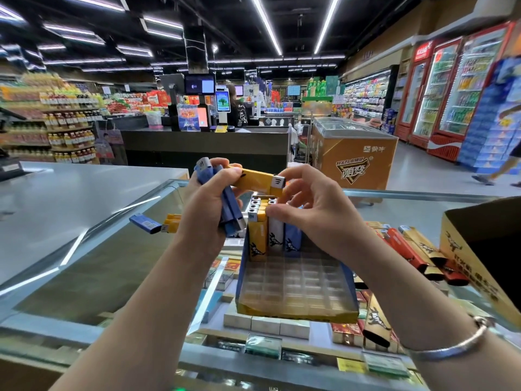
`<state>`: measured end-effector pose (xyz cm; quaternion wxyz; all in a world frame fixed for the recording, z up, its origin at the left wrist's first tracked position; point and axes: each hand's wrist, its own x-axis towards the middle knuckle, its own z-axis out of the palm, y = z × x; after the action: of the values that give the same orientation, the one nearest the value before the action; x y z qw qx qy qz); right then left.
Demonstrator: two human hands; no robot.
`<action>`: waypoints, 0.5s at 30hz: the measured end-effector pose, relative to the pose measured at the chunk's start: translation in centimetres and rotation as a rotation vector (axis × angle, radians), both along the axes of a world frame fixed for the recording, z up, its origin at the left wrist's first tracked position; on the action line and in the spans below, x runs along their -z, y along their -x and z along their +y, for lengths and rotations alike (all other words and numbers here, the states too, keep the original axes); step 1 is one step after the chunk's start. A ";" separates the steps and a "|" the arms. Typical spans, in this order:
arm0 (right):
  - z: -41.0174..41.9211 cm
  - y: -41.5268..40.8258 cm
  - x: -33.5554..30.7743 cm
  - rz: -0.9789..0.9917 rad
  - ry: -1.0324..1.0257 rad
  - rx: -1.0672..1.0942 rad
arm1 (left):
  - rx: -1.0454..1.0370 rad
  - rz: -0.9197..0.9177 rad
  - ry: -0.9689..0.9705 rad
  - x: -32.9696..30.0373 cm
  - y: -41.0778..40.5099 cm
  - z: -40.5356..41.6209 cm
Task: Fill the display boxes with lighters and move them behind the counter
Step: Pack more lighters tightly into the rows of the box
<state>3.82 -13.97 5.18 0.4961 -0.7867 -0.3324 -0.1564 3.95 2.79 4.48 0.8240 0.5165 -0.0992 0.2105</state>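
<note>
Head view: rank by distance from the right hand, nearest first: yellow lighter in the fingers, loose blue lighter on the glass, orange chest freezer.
1. Yellow lighter: pinched by the right hand, above the display box.
2. Loose blue lighter: lying on the glass counter, to the left.
3. Orange chest freezer: on the shop floor beyond the counter.

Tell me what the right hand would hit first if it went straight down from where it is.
Most likely the tops of the lighters standing in the display box, the yellow row nearest. The right hand, pinching the yellow lighter, hovers just above them; depth is uncertain.
</note>
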 end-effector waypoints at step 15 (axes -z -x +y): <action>-0.9 -0.5 -0.7 0.156 -0.587 0.021 | -0.039 0.136 0.137 -0.2 -0.6 0.7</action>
<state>4.27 -14.89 5.87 0.7247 -0.6228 -0.2256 -0.1898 4.52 3.53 4.63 0.8581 0.4737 -0.0183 0.1973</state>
